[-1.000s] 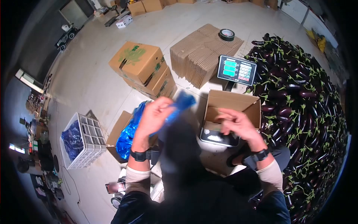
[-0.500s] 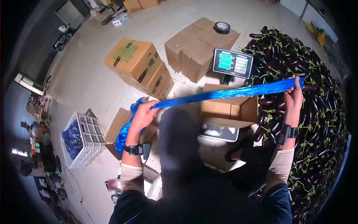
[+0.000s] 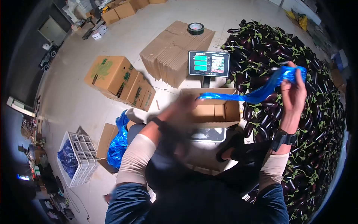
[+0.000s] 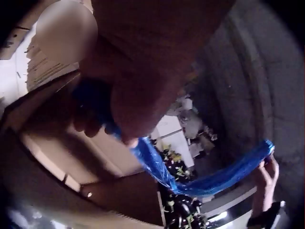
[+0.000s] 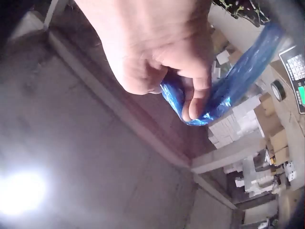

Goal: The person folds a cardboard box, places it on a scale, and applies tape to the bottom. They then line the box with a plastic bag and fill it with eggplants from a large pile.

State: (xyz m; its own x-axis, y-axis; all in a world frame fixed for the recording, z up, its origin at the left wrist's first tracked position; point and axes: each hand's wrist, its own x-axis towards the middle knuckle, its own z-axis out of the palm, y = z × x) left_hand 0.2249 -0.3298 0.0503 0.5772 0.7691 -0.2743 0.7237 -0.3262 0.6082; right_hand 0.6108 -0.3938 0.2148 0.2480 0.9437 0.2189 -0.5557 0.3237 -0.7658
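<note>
A blue plastic bag (image 3: 257, 96), gathered into a long strip, hangs slack between the two hands. My right hand (image 3: 294, 91) pinches one end of it over the eggplants, and the right wrist view shows that hand's (image 5: 162, 62) fingers curled round the film. Blurred in the head view, my left hand (image 3: 186, 106) holds the other end above the open carton (image 3: 229, 118). In the left wrist view the strip (image 4: 155, 164) passes through the left hand (image 4: 128, 105), whose fingers are dark but curled on it. The carton stands on the scale (image 3: 209, 134).
A large pile of eggplants (image 3: 313, 112) lies at the right. Behind the carton are the scale display (image 3: 209, 64) and flattened cartons (image 3: 167, 50) with a tape roll (image 3: 195, 28) on top. Closed boxes (image 3: 112, 76), a blue bag bundle (image 3: 118, 145) and a white crate (image 3: 87, 156) stand left.
My left hand has moved right, away from the bag bundle to above the carton. The strip, stretched taut half a second ago, now sags. The right hand still grips its end.
</note>
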